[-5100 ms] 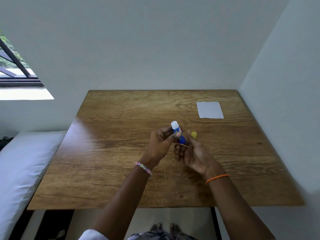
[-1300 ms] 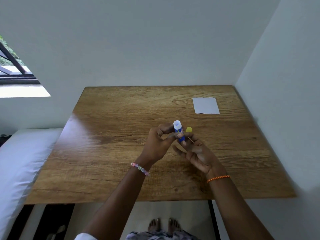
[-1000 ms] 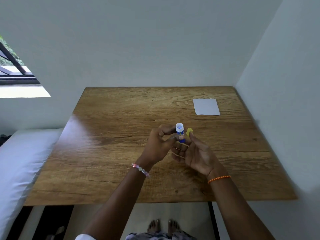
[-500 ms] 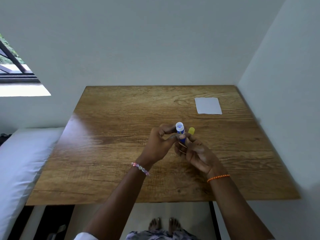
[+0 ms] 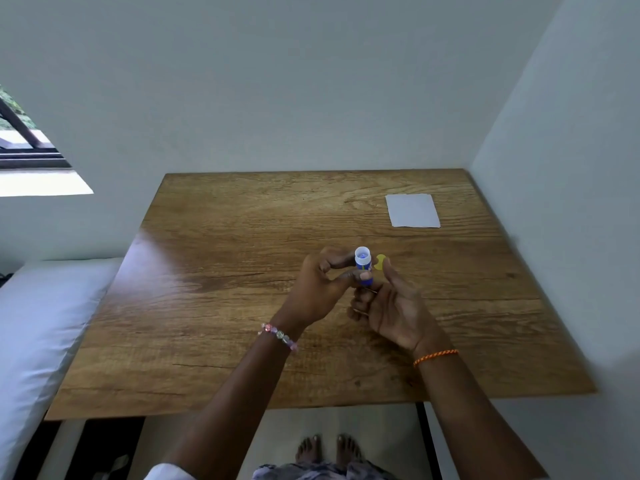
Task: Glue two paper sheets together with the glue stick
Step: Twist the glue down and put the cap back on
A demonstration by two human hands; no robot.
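Above the middle of the wooden table, both hands meet around a blue glue stick with a white open top. It stands upright and has no cap on. My left hand pinches the stick's body between thumb and forefinger. My right hand holds the yellow cap at its thumb tip, just right of the stick, and its fingers curl under the stick's base. A white paper sheet lies flat at the table's back right; I cannot tell whether it is one sheet or more.
The table sits in a corner, with a wall behind it and a wall along its right edge. A white mattress lies to the left of the table. My bare feet show below the front edge.
My right hand's fingers have shifted a little around the stick's base, opening and curling again. The stick, the cap and the paper stay where they were.
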